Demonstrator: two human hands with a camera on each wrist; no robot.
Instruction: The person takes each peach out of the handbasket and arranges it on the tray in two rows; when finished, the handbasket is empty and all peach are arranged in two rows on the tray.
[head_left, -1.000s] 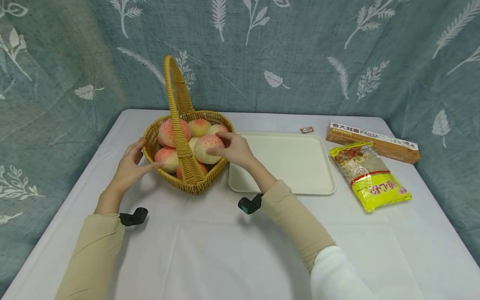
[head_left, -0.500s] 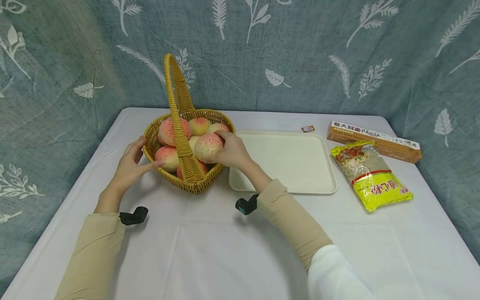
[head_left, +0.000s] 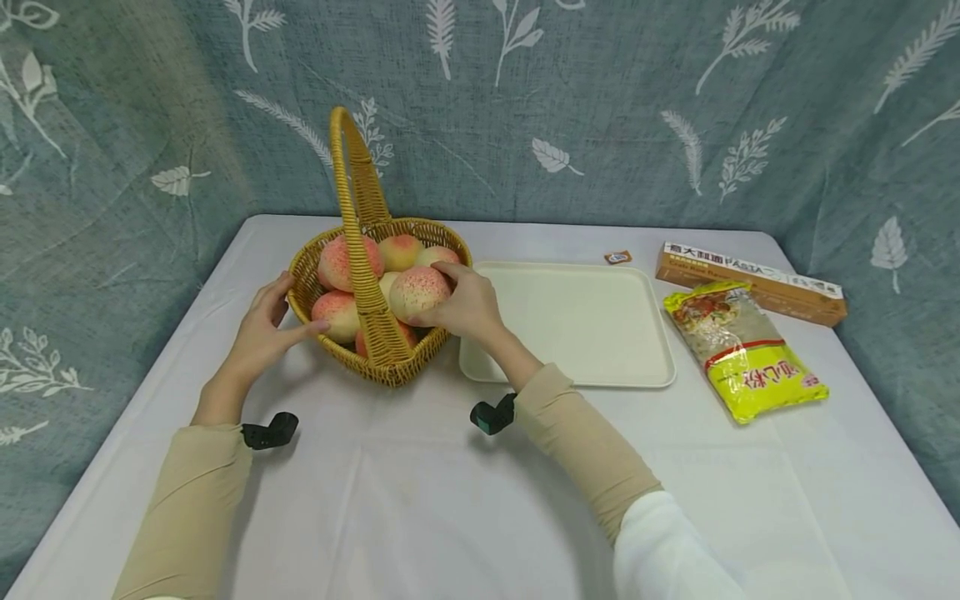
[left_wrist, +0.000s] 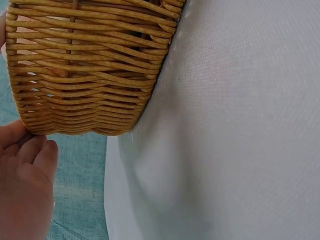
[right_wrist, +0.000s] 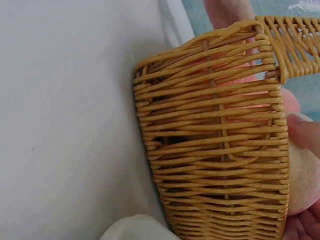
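A wicker basket (head_left: 393, 372) with a tall arched handle stands at the back left of the table, holding several peaches. My left hand (head_left: 258, 333) holds the basket's left end, thumb at the front rim and fingers further back; in the left wrist view its fingertips (left_wrist: 47, 150) touch the outer weave. With thumb and fingers, my right hand (head_left: 468, 304) grips a pale, red-speckled peach (head_left: 417, 296) at the basket's right side. The right wrist view shows that peach (right_wrist: 302, 175) beside the rim, between thumb and fingers. Other peaches (head_left: 337, 315) lie around and under it.
Right of the basket lies a cream tray (head_left: 570, 325), partly under my right forearm. A yellow pasta bag (head_left: 742, 350) and a brown pasta box (head_left: 750, 283) lie farther right. Behind the tray is a small orange packet (head_left: 618, 257). A patterned curtain (head_left: 480, 108) hangs behind the table.
My right hand has closed its thumb and fingers more tightly around the speckled peach, which has barely moved. The left hand and the basket stay in place.
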